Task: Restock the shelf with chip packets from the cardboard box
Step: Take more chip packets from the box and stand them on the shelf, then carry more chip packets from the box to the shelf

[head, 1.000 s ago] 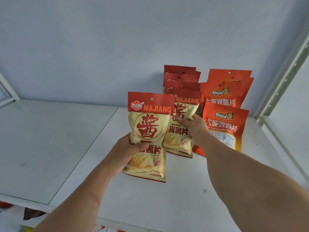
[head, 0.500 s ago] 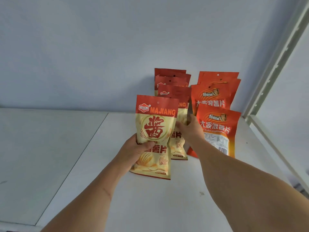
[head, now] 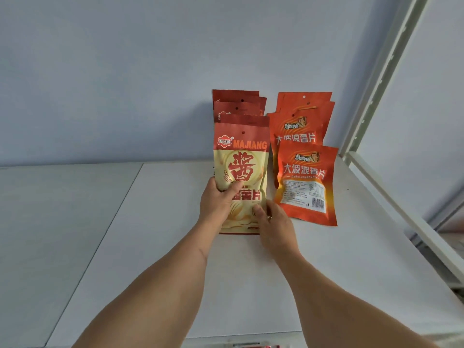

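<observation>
1. Head view: a white shelf [head: 150, 247] fills the lower half, backed by a pale blue wall [head: 125, 71], with a white slotted upright [head: 384, 71] at 2 o'clock.
2. The front MAJIANG packet [head: 241, 156], cream with a red top band, stands upright near the centre of the frame, its bottom edge on the shelf.
3. The left hand [head: 217, 204] grips that packet on its left edge, thumb pressed across the printed face and the other fingers hidden behind it, so the hand is closed around the packet.
4. The right hand [head: 273, 227] is at the packet's lower right corner, at 5 o'clock from the packet's middle. Its thumb lies on the front face and the fingers curl round the right edge, lightly closed on the packet.
5. Directly behind, at 12 o'clock, a row of MAJIANG packets [head: 237, 106] stands one behind another, only their red tops showing.
6. At 3 o'clock, just beside but apart, an orange packet [head: 306, 182] stands leaning back, with a row of orange packets [head: 301, 116] behind it reaching to the wall.
7. Both bare forearms enter from the bottom edge, at 6 o'clock.
</observation>
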The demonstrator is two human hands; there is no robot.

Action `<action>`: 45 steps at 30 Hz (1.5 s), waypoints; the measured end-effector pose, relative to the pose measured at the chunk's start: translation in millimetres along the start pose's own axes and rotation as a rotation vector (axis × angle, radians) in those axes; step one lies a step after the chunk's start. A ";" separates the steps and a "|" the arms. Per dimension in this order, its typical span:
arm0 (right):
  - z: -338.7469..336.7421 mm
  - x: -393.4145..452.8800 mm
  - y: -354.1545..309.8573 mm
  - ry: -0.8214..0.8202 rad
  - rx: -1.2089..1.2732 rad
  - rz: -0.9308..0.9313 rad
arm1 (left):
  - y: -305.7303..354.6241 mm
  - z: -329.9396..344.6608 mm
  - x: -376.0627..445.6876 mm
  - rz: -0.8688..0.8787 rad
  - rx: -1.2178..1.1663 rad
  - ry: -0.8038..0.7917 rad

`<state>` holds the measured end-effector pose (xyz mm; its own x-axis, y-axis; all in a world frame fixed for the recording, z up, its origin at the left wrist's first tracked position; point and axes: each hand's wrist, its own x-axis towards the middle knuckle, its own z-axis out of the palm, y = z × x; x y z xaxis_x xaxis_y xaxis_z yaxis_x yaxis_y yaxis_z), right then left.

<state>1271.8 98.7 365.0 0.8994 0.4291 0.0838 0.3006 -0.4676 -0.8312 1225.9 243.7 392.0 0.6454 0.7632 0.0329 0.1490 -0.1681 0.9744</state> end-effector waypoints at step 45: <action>146.4 -547.5 -113.6 -0.768 -0.736 -1.675 | -121.0 -344.7 -686.6 -0.498 1.599 0.234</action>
<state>698.7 30.0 333.1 -0.6118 0.7907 0.0217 0.7809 0.5993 0.1764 506.5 -44.8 328.1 0.2111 0.9774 -0.0134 0.9376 -0.2063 -0.2800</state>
